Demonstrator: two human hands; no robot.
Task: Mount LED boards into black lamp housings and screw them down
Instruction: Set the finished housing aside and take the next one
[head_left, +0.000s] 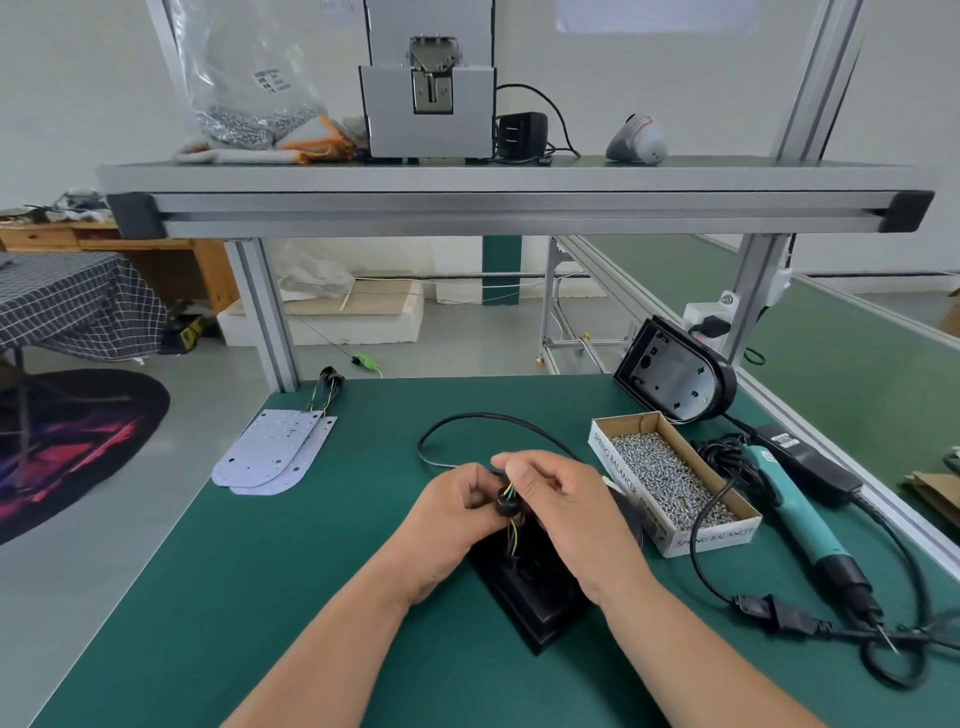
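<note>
A black lamp housing (535, 597) lies on the green mat under my hands. Thin yellow and green wires (513, 535) rise from it through a small black round grommet (506, 500). My left hand (457, 514) pinches the grommet from the left. My right hand (566, 504) grips the wires and black cable end just above it. The black cable (447, 426) loops away to the back left. White LED boards (275, 452) lie stacked at the left. A second black housing (675, 379) leans tilted at the back right.
An open cardboard box of screws (670, 478) sits right of my hands. A teal electric screwdriver (795, 509) with its cords and a black power adapter (810, 462) lie at the right edge. An aluminium shelf (514, 200) spans overhead, carrying a screw feeder.
</note>
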